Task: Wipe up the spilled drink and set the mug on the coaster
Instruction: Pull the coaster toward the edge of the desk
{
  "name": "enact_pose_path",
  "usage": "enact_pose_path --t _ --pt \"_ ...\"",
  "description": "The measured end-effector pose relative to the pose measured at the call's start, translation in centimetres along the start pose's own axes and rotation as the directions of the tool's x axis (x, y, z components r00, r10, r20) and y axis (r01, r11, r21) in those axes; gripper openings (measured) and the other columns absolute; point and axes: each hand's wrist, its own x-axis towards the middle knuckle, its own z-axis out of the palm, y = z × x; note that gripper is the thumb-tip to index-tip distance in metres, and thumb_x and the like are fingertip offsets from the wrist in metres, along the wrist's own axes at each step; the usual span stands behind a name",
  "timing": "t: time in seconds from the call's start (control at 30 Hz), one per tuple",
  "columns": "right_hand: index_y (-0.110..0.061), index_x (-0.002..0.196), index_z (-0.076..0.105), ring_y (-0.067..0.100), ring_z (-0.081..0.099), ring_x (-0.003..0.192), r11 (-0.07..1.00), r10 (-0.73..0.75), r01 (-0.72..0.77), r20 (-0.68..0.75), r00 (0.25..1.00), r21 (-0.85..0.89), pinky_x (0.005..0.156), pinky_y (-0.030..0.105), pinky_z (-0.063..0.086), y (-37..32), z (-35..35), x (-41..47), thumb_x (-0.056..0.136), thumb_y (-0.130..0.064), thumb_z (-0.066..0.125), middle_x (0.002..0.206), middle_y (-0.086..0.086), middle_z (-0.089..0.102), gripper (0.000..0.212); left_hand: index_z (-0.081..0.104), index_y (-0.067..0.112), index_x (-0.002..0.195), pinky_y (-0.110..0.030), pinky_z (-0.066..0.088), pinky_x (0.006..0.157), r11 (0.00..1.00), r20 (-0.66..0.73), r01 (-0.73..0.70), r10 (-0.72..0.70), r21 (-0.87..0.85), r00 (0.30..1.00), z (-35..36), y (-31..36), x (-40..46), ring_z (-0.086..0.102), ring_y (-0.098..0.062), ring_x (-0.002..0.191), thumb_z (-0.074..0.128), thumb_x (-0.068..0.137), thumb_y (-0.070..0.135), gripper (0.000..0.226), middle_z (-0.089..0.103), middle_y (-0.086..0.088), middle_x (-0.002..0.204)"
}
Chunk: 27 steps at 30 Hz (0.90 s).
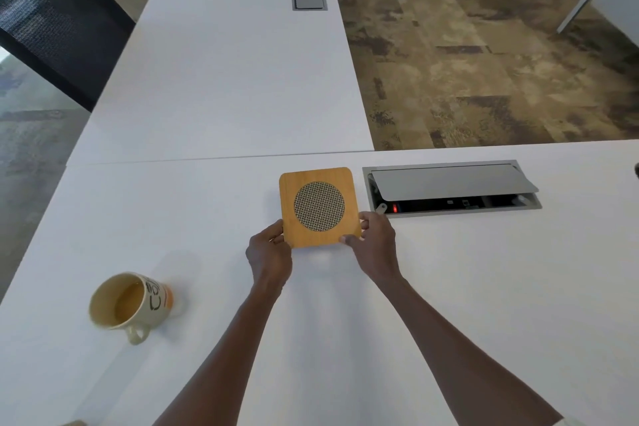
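From the head view, a square bamboo coaster with rounded corners and a round woven-mesh inset (318,207) is pinched at its near edge by both hands: the left hand (269,255) grasps the near-left corner, the right hand (375,243) the near-right corner. It sits over the smooth white desk (484,287), just beside a grey metal cable hatch with its flap tilted open (453,187) (a small red light glows inside). Well to the left, a cream ceramic mug with dark lettering and an orange stripe (129,304) lies tipped on its side, handle nearest the camera, its inside stained tan.
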Motion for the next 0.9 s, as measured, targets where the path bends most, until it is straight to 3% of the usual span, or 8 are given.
enact_pose_path --t 0.1,0.23,0.3,0.4,0.53,0.63,0.77,0.9 --pt "-0.007 0.123 0.056 0.014 0.052 0.094 1.000 0.003 -0.003 -0.002 1.000 0.031 0.077 0.024 0.045 -0.6 -0.6 -2.6 0.073 -0.013 0.085 0.113 0.008 0.056 0.058 0.078 0.036 0.104 -0.014 0.047 0.050 0.999 -0.005 -0.001 0.001 -0.043 1.000 -1.5 -0.2 -2.2 0.061 -0.010 0.068 0.056 0.083 -0.010 0.055 0.073 0.027 0.068" --pt "-0.009 0.125 0.054 0.013 0.053 0.096 1.000 0.014 -0.014 0.000 1.000 0.019 0.072 0.015 0.042 -0.5 -1.1 -6.5 0.073 -0.014 0.085 0.113 0.005 0.055 0.061 0.075 0.023 0.118 -0.008 0.047 0.051 1.000 -0.013 0.005 -0.005 -0.027 1.000 -3.3 -1.0 -5.6 0.069 0.006 0.066 0.059 0.086 -0.009 0.048 0.078 0.013 0.089" --pt "-0.009 0.125 0.054 0.013 0.053 0.095 0.999 0.032 -0.033 0.005 0.999 0.025 0.070 0.012 0.040 -0.3 -1.3 -8.5 0.074 -0.014 0.085 0.113 0.005 0.055 0.060 0.074 0.021 0.120 -0.006 0.047 0.052 1.000 -0.004 0.017 -0.017 -0.019 1.000 -4.0 -1.6 -7.3 0.070 0.006 0.072 0.059 0.086 -0.010 0.048 0.077 0.011 0.091" --pt "-0.008 0.124 0.054 0.016 0.054 0.097 0.997 0.064 -0.064 0.018 0.998 0.034 0.074 0.019 0.043 0.3 -1.4 -11.2 0.074 -0.012 0.084 0.113 0.006 0.055 0.058 0.075 0.021 0.118 -0.006 0.047 0.052 0.999 0.010 0.044 -0.044 -0.021 0.999 -4.9 -2.6 -9.4 0.070 0.008 0.068 0.058 0.086 -0.011 0.048 0.076 0.015 0.086" --pt "-0.009 0.123 0.055 0.015 0.055 0.097 0.995 0.098 -0.099 0.031 0.995 0.028 0.071 0.012 0.041 1.3 -1.3 -14.1 0.073 -0.012 0.084 0.114 0.005 0.055 0.058 0.077 0.022 0.115 -0.008 0.047 0.055 0.997 0.024 0.074 -0.074 0.011 0.997 -5.6 -4.2 -11.5 0.069 0.005 0.066 0.057 0.085 -0.011 0.049 0.076 0.019 0.077" --pt "-0.008 0.123 0.054 0.016 0.055 0.100 0.992 0.123 -0.125 0.045 0.991 0.029 0.079 0.023 0.047 2.1 -1.0 -15.5 0.073 -0.012 0.084 0.115 0.006 0.055 0.058 0.075 0.022 0.118 -0.008 0.047 0.053 0.995 0.024 0.090 -0.091 0.047 0.996 -5.9 -5.3 -12.5 0.069 0.007 0.066 0.054 0.084 -0.012 0.052 0.075 0.018 0.081" --pt "-0.006 0.123 0.054 0.018 0.056 0.103 0.989 0.147 -0.146 0.068 0.987 -0.013 0.085 0.030 0.051 3.1 -0.6 -16.5 0.074 -0.012 0.083 0.117 0.008 0.055 0.058 0.074 0.021 0.121 -0.009 0.047 0.051 0.991 0.033 0.106 -0.109 0.082 0.994 -6.0 -6.5 -13.1 0.068 -0.004 0.070 0.050 0.083 -0.013 0.056 0.075 0.016 0.082" --pt "-0.005 0.125 0.054 0.019 0.056 0.109 0.984 0.176 -0.172 0.091 0.980 -0.046 0.089 0.030 0.049 4.1 0.0 -17.3 0.075 -0.014 0.083 0.119 0.008 0.054 0.058 0.078 0.023 0.110 -0.012 0.047 0.049 0.986 0.040 0.113 -0.118 0.124 0.992 -5.9 -7.6 -13.4 0.063 -0.003 0.060 0.047 0.080 -0.016 0.058 0.072 0.027 0.063"
